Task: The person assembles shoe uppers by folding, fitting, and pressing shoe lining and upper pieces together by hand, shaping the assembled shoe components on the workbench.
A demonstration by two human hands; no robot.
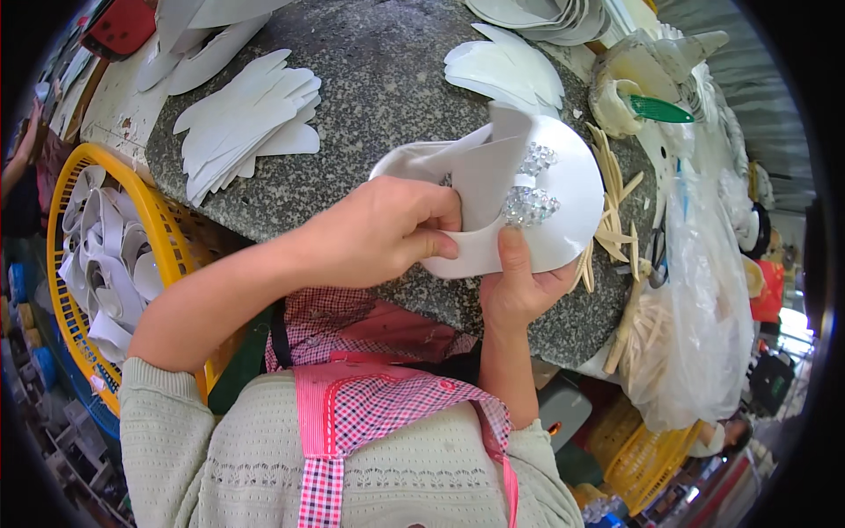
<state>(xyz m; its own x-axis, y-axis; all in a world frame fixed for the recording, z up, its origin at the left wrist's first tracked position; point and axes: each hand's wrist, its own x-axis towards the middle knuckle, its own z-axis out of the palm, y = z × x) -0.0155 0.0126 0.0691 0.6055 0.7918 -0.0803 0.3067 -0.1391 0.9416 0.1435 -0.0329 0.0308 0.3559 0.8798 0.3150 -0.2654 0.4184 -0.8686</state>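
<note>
Left hand point(387, 231) pinches white shoe piece point(528, 211) at near edge, above stone tabletop point(370, 79). Right hand point(521, 286) grips same piece from below, thumb on top. Clear bead ornament point(530, 204) sits on piece. Yellow basket point(176, 255) at left.

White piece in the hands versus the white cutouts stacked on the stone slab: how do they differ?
The white piece is held up by the left hand and right hand; the stacked cutouts lie loose on the slab. The held piece is curved and carries clear beads; the cutouts are flat and plain. Both are white sheet material.
</note>
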